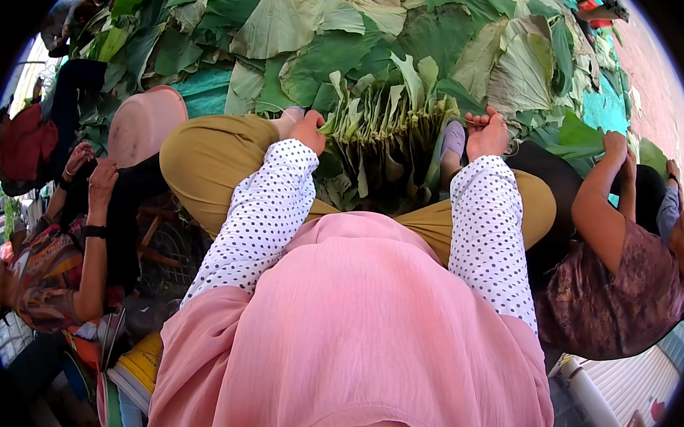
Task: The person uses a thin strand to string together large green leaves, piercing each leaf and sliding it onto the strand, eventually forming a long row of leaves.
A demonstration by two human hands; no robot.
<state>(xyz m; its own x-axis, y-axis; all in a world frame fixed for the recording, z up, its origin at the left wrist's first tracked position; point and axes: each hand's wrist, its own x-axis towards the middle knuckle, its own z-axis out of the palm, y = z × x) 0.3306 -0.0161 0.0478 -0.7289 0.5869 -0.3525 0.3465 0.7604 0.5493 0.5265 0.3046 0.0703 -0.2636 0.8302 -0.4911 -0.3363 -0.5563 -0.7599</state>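
A thick row of folded green lotus leaves [378,141] stands on edge between my feet, cut edges and stems upward. My left hand [309,131] is closed in a pinch at the left end of this stack; what its fingers hold is too small to make out. Past the right end, beside my purple shoe [454,138], my right hand [488,134] has its fingers curled in. A thin pale string [510,145] shows by that hand and seems to run through its fingers. White dotted sleeves cover both my forearms.
Large flat lotus leaves [344,57], green and dried, cover the ground ahead. A pink basin [145,123] stands at the left. One person [56,274] sits at my left with hands raised; another [620,277] at my right handles a green leaf [580,136].
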